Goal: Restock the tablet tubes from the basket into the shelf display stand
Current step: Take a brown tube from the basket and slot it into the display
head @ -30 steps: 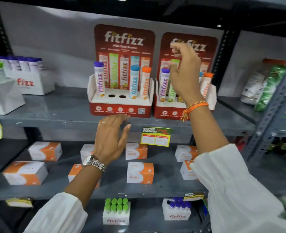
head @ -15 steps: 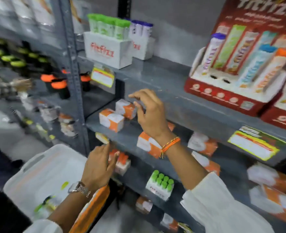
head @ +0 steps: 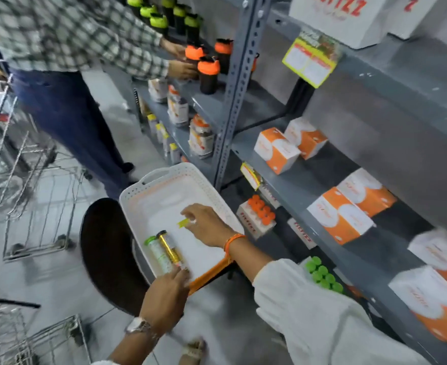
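A white perforated basket (head: 148, 180) rests on a dark round stool (head: 104, 246) beside the grey shelving. Two tubes lie side by side in it near the front left: a green-capped tube (head: 157, 252) and a gold tube (head: 170, 249). My left hand (head: 164, 296) reaches in from below, its fingertips on the tubes' near ends; whether it grips one is unclear. My right hand (head: 209, 227) hovers over the basket's middle, fingers pinched on a yellow-capped tube (head: 183, 223). The red display stand is out of view.
A person in a plaid shirt (head: 67, 35) stands at the left, handling orange-lidded shakers (head: 208, 72). Wire trolleys (head: 33, 185) stand on the floor to the left. Orange-and-white boxes (head: 277, 151) and trays of orange-capped (head: 260, 210) and green-capped tubes (head: 322, 275) fill the shelves.
My view has swung down and left from the display stands to the basket. Both hands have dropped from the shelf into the basket, and the right hand has pinched a yellow-capped tube.
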A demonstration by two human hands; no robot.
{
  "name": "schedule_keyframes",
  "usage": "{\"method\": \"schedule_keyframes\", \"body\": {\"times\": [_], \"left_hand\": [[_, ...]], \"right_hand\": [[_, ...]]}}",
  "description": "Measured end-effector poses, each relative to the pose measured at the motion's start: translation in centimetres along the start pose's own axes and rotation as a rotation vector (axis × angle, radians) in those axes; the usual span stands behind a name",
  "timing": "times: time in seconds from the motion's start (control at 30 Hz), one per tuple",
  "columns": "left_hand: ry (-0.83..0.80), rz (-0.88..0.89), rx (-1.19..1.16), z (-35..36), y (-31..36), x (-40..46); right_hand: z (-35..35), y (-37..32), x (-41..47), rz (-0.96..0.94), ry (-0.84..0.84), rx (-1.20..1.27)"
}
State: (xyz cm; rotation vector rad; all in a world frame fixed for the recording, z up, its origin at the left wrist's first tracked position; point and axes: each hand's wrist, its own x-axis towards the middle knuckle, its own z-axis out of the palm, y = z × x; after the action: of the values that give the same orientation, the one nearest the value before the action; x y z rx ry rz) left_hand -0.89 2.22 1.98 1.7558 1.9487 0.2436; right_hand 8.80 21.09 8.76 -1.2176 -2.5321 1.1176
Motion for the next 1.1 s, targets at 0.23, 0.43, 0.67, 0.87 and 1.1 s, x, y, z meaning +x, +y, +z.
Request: {"method": "schedule_keyframes", "body": {"times": [0.23, 0.43, 0.67, 0.87, 1.1], "left_hand": [[-0.054, -0.012, 0.157, 0.7, -0.4, -0.3], [0.057, 0.008, 0.249, -0.1, 0.9, -0.5], [-0.018, -0.060, 0.297, 0.3, 0.3, -0.5], [-0.093, -0.083, 0.283, -0.9, 1.0, 0.8], [0.072, 0.000, 0.086, -5.3, 4.5, 5.1]], "right_hand": [[6.6, -0.2, 3.7, 0.098, -0.327, -0.128], [8.5, -0.5, 5.0, 0.095, -0.356, -0.151], [7.1, -0.1, 4.3, 0.114, -0.188, -0.024], [2.2, -0.6, 2.4, 0.103, 0.081, 0.082], [-9.3, -4.2, -2.3, 0.054, 0.490, 0.123]]}}
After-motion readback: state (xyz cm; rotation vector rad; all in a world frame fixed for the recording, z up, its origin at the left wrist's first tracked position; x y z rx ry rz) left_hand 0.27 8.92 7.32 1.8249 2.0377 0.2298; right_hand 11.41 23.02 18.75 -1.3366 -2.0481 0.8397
